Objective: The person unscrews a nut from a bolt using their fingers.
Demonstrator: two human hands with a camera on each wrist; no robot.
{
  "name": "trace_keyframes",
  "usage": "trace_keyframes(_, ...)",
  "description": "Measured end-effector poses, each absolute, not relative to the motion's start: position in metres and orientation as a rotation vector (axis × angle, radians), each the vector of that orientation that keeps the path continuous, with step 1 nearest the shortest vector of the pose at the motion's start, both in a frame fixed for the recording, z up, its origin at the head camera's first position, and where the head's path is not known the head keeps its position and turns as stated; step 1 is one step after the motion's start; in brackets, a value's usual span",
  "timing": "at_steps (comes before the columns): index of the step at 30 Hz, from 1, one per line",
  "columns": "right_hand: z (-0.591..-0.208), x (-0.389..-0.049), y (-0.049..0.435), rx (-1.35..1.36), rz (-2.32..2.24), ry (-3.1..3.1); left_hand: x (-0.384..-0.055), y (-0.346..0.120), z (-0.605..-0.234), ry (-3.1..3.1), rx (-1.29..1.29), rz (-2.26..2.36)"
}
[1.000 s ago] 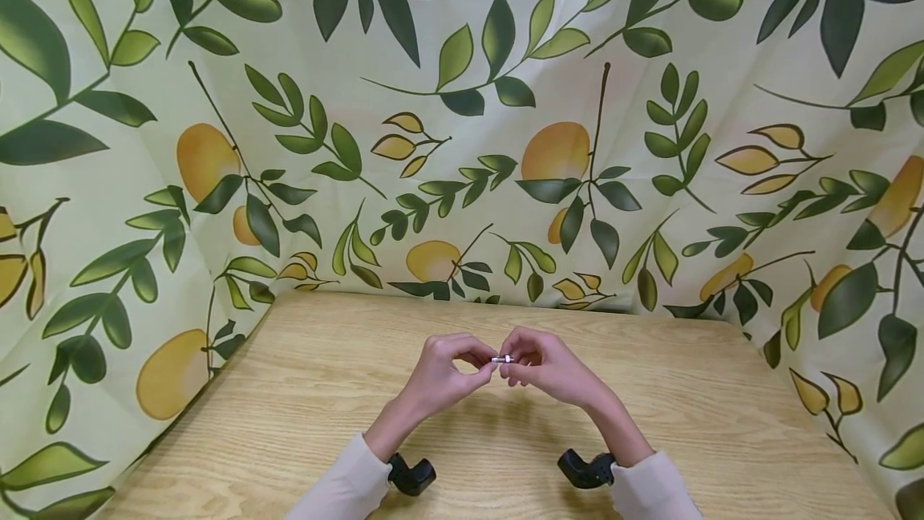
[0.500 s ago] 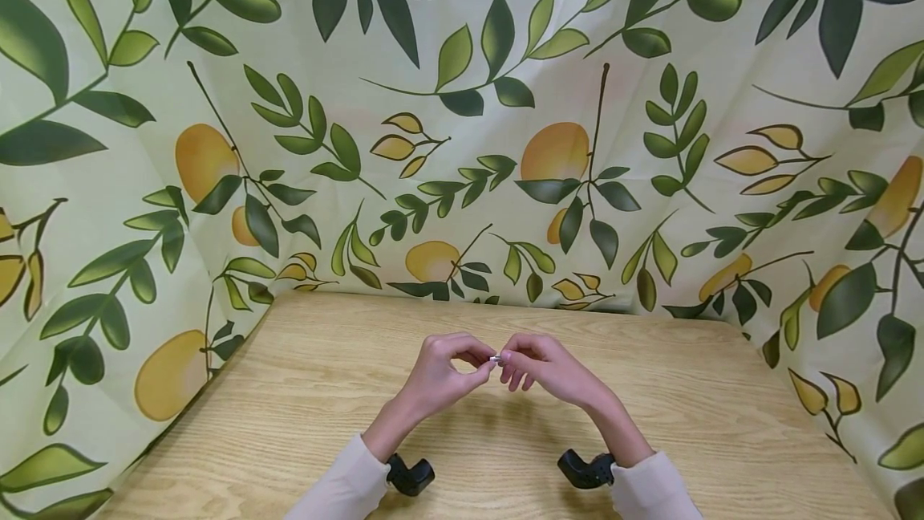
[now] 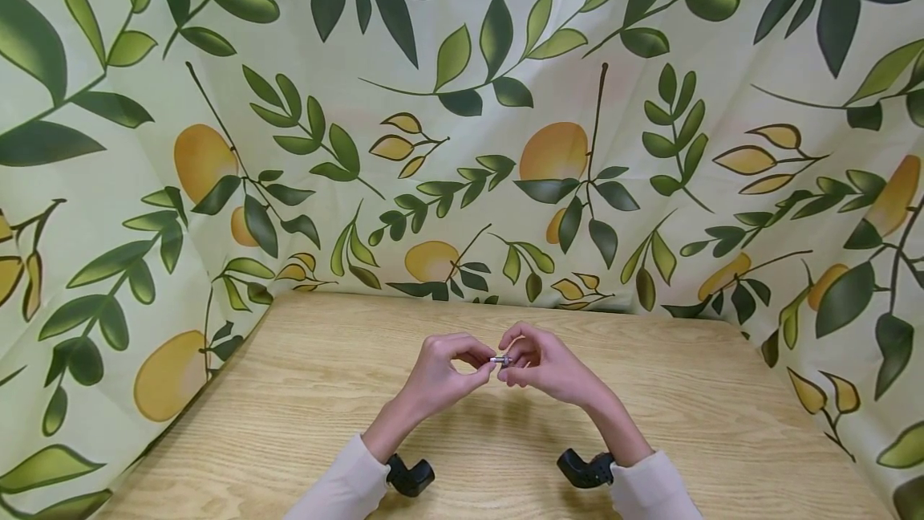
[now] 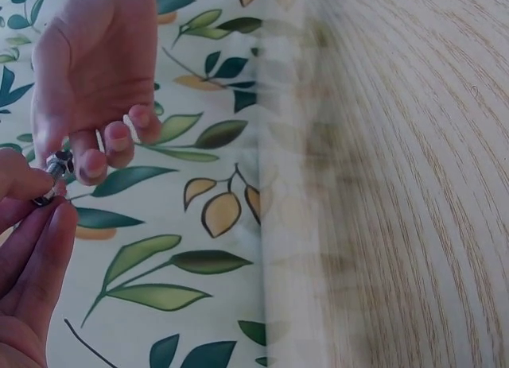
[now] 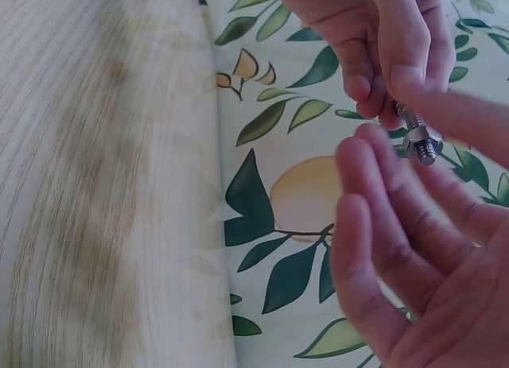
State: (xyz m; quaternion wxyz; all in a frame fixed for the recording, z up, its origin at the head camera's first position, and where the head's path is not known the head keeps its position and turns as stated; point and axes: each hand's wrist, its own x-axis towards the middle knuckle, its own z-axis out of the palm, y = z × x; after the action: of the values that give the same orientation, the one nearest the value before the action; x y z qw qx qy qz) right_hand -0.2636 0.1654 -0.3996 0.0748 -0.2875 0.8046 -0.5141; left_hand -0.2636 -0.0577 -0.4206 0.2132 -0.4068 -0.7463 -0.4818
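Note:
A small silver bolt (image 3: 500,359) lies level between the two hands, held above the table. My left hand (image 3: 447,375) pinches one end of it between thumb and fingers, which hide that end. A hex nut (image 5: 419,137) sits on the threaded shank near its free end, and a short tip of thread sticks out beyond. My right hand (image 3: 545,367) is around this free end with thumb and index finger apart; the right wrist view shows a blurred finger (image 5: 465,118) beside the nut and the other fingers loosely bent below.
A wooden table (image 3: 325,359) lies under both hands. Cloth (image 3: 462,143) printed with leaves and oranges hangs behind the table and at its sides. Black devices (image 3: 411,476) are worn at both wrists, by the light sleeves.
Half a second ago the right thumb and fingers were closed over the bolt's free end; now they have spread apart, showing the nut again. The left hand has kept its pinch and place.

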Motion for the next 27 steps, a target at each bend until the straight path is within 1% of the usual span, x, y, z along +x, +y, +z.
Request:
trace_keyframes(7,-0.3976,-0.2651,0.1690,-0.875,-1.420,2.417,-0.2634,-0.0571,-0.4202,-2.069,-1.120,-1.328)
trace_keyframes(23,-0.3993,-0.2631,0.1654,-0.864,-1.555,2.399,-0.2628,-0.0580,-0.4193,-2.066,-1.121,-1.344)
trace_keyframes(27,-0.3984,-0.2637,0.1662,-0.843,-1.525,2.387,-0.2629,-0.0583,-0.4207,-2.047,-1.122,-1.344)
